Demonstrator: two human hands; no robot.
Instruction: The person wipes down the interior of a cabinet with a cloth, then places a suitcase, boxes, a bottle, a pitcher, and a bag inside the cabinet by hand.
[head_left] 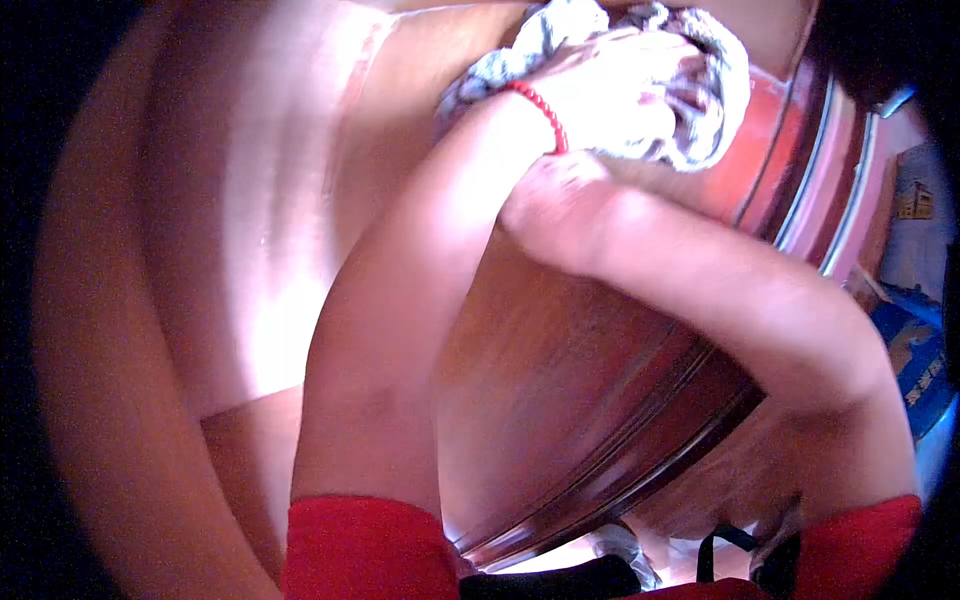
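A bunched, patterned grey-and-white cloth lies on a brown wooden surface at the top of the view. My left hand, with a red bead bracelet at its wrist, is on the cloth with its fingers bent into the folds; bright glare washes out their detail. Close below that wrist is my right hand, reaching in from the right. The left forearm and wrist hide its fingers, and whatever they may hold does not show.
Curved, grooved wooden edging runs along the surface's lower right side. A blue printed item is at the far right. Below the edging are a light-coloured shoe and a black strap.
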